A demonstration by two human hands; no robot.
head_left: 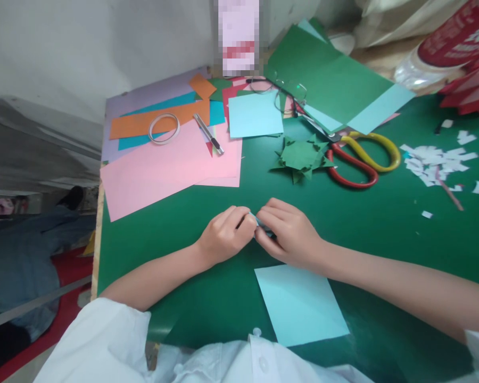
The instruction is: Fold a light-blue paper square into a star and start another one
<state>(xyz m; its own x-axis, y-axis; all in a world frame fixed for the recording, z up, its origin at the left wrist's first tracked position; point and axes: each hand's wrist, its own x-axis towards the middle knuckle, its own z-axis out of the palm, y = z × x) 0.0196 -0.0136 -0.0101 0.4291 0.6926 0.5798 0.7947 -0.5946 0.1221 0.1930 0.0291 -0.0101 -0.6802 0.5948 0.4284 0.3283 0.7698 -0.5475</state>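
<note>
My left hand point(226, 234) and my right hand point(289, 234) meet over the green table point(383, 234), fingertips pinched together on a small folded piece of light blue paper point(263, 227), mostly hidden by the fingers. A light blue paper square point(301, 303) lies flat just below my right hand. Further back sits a folded green paper shape point(301, 157) with pointed edges.
Pink sheets point(163, 170), orange and teal strips, a tape roll point(164, 128) and a craft knife point(208, 134) lie at back left. Red and yellow scissors point(361, 157) and white paper scraps point(435, 159) are at right. Green and blue sheets and eyeglasses point(287, 90) lie behind.
</note>
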